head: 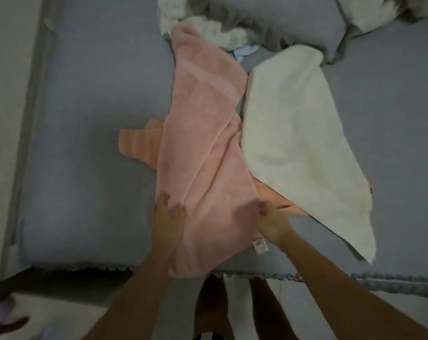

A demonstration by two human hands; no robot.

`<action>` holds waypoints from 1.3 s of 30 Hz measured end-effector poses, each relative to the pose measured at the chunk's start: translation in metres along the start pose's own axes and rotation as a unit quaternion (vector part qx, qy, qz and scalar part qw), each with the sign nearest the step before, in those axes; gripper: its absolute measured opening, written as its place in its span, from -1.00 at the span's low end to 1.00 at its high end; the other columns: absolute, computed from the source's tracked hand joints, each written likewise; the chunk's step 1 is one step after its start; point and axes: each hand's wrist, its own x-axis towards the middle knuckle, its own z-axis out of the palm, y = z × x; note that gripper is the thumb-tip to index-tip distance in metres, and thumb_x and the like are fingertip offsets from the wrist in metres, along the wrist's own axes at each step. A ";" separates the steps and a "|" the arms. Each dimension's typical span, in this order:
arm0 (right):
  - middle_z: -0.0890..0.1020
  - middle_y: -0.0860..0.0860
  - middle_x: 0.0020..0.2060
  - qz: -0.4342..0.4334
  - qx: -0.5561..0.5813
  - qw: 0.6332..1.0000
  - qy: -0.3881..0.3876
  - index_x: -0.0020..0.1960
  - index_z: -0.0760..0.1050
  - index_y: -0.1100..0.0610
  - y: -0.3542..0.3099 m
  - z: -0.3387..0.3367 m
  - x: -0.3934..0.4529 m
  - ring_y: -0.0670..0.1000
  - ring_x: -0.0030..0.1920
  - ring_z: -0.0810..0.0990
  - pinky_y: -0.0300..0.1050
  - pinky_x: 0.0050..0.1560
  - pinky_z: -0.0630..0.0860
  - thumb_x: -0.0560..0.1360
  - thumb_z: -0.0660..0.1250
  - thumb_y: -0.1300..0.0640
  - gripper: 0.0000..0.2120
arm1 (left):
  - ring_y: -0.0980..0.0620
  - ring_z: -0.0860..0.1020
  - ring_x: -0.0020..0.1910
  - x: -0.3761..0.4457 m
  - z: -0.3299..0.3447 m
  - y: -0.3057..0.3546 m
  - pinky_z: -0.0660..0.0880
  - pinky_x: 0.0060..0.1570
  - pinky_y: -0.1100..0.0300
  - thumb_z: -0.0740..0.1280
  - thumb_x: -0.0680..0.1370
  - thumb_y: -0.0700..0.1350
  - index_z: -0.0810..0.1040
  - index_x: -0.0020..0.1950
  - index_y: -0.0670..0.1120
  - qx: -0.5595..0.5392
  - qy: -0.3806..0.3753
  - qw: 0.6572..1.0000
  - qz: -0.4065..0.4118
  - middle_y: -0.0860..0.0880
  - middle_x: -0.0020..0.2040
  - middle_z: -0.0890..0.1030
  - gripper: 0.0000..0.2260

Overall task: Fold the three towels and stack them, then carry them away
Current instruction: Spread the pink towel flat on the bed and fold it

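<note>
The bed (pixel 85 119), made up in a grey-blue sheet with a scalloped trim along its near edge, took up nearly the whole room as I saw it; a pale wall ran down its left side, and a heap of rumpled white bedding (pixel 208 28) and a grey pillow (pixel 294 23) lay at the far end. All three towels lay unfolded on the sheet, so the folding looked barely begun. The pink towel (pixel 203 133) stretched lengthwise down the middle, its near end hanging just over the bed's edge. The cream towel (pixel 296 143) lay slantwise just beside it on the right, and the orange striped towel (pixel 136 146) was mostly buried under both, one end poking out to the left.

The left hand (pixel 167 217) and the right hand (pixel 271 222) were at the pink towel's near corners. The left fingers (pixel 176 207) lay spread flat on the cloth, gripping nothing; the right was too blurred to tell. The next move, I judged, needed the pink towel smoothed flat, then its near corners pinched and carried over.
</note>
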 end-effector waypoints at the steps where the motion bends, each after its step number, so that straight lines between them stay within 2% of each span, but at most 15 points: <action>1: 0.59 0.16 0.12 0.006 0.072 0.997 0.009 0.26 0.46 0.18 -0.011 0.003 0.019 0.18 0.07 0.60 0.12 0.07 0.57 0.57 0.27 0.02 -0.67 | -0.17 0.48 0.25 0.020 0.000 0.005 0.40 0.32 0.00 0.38 0.49 -0.11 0.39 0.40 -0.12 0.013 0.036 0.999 0.023 -0.19 0.29 0.49 -0.52; 3: 0.59 0.10 -0.09 0.094 0.272 0.958 -0.010 0.11 0.51 0.11 -0.032 0.000 0.042 0.08 -0.23 0.61 -0.05 -0.28 0.59 0.52 0.31 -0.12 -0.68 | -0.18 0.42 0.33 0.048 0.001 0.018 0.35 0.36 -0.04 0.44 0.46 -0.08 0.36 0.45 -0.12 0.044 0.060 0.996 0.048 -0.20 0.35 0.45 -0.42; 5: 0.60 0.05 -0.13 0.140 0.399 0.906 -0.009 0.10 0.55 0.09 -0.045 0.002 0.061 0.01 -0.29 0.58 -0.19 -0.37 0.53 0.52 0.28 -0.14 -0.66 | -0.20 0.33 0.41 0.065 0.005 0.033 0.29 0.40 -0.04 0.47 0.45 -0.03 0.32 0.50 -0.06 0.087 0.045 0.992 0.077 -0.20 0.44 0.35 -0.35; 8: 0.68 -0.03 -0.09 0.183 0.464 0.865 0.050 0.05 0.64 0.10 -0.042 0.003 0.079 -0.02 -0.11 0.63 -0.28 -0.41 0.52 0.49 0.27 -0.19 -0.60 | -0.21 0.08 0.55 0.062 0.020 0.039 0.14 0.47 -0.03 0.48 0.43 0.11 0.21 0.55 0.08 0.155 0.026 0.979 0.130 -0.22 0.58 0.04 -0.24; 12: 0.56 -0.04 -0.34 0.224 0.511 0.822 0.113 -0.18 0.54 0.09 -0.035 -0.010 0.097 -0.06 -0.48 0.51 -0.27 -0.54 0.50 0.41 0.41 -0.02 -0.82 | -0.23 -0.05 0.55 0.058 0.053 0.054 0.16 0.47 -0.18 0.38 0.38 0.32 0.02 0.55 0.29 0.237 -0.057 0.960 0.138 -0.11 0.59 -0.21 -0.17; 16: 0.53 0.07 -0.51 0.229 0.478 0.837 0.136 -0.24 0.48 0.15 -0.025 -0.033 0.114 0.00 -0.57 0.48 -0.17 -0.45 0.49 0.40 0.37 0.23 -0.92 | -0.29 0.14 0.48 0.068 0.070 0.068 0.32 0.35 -0.14 0.38 0.46 0.10 0.32 0.38 0.22 0.283 -0.001 0.949 0.140 -0.16 0.57 -0.06 -0.49; 18: 0.57 0.13 -0.35 0.198 0.462 0.852 0.148 -0.16 0.48 0.16 -0.020 -0.061 0.119 0.05 -0.50 0.54 -0.08 -0.38 0.53 0.43 0.36 0.18 -0.93 | -0.27 0.26 0.40 0.073 0.067 0.071 0.44 0.22 -0.09 0.37 0.47 0.01 0.44 0.22 0.12 0.301 0.029 0.941 0.150 -0.16 0.55 0.02 -0.67; 20: 0.59 0.09 -0.26 0.160 0.418 0.869 0.212 -0.07 0.49 0.13 -0.018 -0.105 0.118 0.00 -0.43 0.59 -0.09 -0.33 0.54 0.44 0.35 0.12 -0.89 | -0.27 0.28 0.40 0.078 0.065 0.073 0.44 0.21 -0.10 0.38 0.49 -0.03 0.50 0.14 0.06 0.294 0.030 0.943 0.154 -0.14 0.55 0.05 -0.76; 23: 0.60 0.11 -0.43 0.125 0.353 0.882 0.285 -0.16 0.54 0.22 -0.008 -0.173 0.104 -0.04 -0.55 0.56 -0.14 -0.44 0.48 0.47 0.37 0.13 -0.86 | -0.29 0.26 0.42 0.076 0.065 0.080 0.42 0.24 -0.19 0.39 0.47 -0.12 0.50 0.08 0.01 0.239 0.025 0.957 0.160 -0.13 0.55 0.08 -0.79; 26: 0.68 0.20 -0.27 0.036 0.065 0.956 0.285 -0.20 0.66 0.23 -0.006 -0.179 0.084 0.19 -0.23 0.66 0.03 -0.10 0.56 0.49 0.36 -0.03 -0.68 | -0.29 0.35 0.32 0.068 0.069 0.089 0.44 0.17 -0.18 0.38 0.44 -0.17 0.48 0.04 -0.02 0.215 0.023 0.959 0.186 -0.14 0.51 0.21 -0.79; 29: 0.65 0.11 -0.06 -0.126 -0.147 0.924 0.329 -0.09 0.59 0.05 -0.015 -0.133 0.070 0.20 -0.05 0.60 -0.03 -0.08 0.43 0.41 0.36 -0.17 -0.71 | -0.26 0.44 0.14 0.058 0.075 0.096 0.45 0.10 -0.16 0.36 0.41 -0.21 0.39 -0.06 0.00 0.204 -0.011 0.950 0.236 -0.17 0.31 0.39 -0.79; 32: 0.28 0.16 0.42 -0.140 -0.273 0.888 0.343 0.41 0.25 -0.02 -0.024 -0.107 0.083 0.25 0.36 0.30 0.20 0.22 0.29 0.21 0.46 -0.34 -0.11 | -0.12 0.47 0.00 0.051 0.079 0.091 0.51 -0.01 -0.06 0.36 0.43 -0.18 0.40 -0.06 0.01 0.229 -0.062 0.923 0.302 -0.09 0.11 0.46 -0.82; 34: 0.07 0.20 0.50 -0.099 -0.360 0.887 0.271 0.52 -0.08 -0.06 -0.018 -0.098 0.095 0.28 0.42 0.19 0.28 0.24 0.31 0.20 0.50 -0.30 0.11 | -0.04 0.47 -0.06 0.043 0.082 0.087 0.50 -0.03 0.07 0.39 0.42 -0.18 0.43 -0.04 -0.02 0.216 -0.090 0.923 0.307 -0.04 0.06 0.46 -0.81; 37: 0.30 0.20 0.34 -0.143 -0.433 0.846 0.276 0.48 0.07 -0.03 -0.008 -0.094 0.108 0.24 0.25 0.35 0.15 0.06 0.44 0.45 0.34 -0.07 -0.29 | -0.03 0.47 -0.10 0.023 0.094 0.095 0.39 -0.03 0.36 0.38 0.39 -0.29 0.47 -0.07 -0.12 0.151 -0.115 0.933 0.306 -0.02 -0.02 0.48 -0.82; 39: 0.41 0.15 0.21 -0.191 -0.421 0.840 0.283 0.36 0.25 0.01 -0.010 -0.105 0.110 0.21 0.15 0.43 0.08 -0.02 0.47 0.49 0.27 0.05 -0.54 | -0.01 0.48 -0.03 0.008 0.107 0.105 0.40 0.05 0.31 0.37 0.41 -0.34 0.51 -0.05 -0.19 0.128 -0.144 0.932 0.307 -0.06 0.01 0.51 -0.84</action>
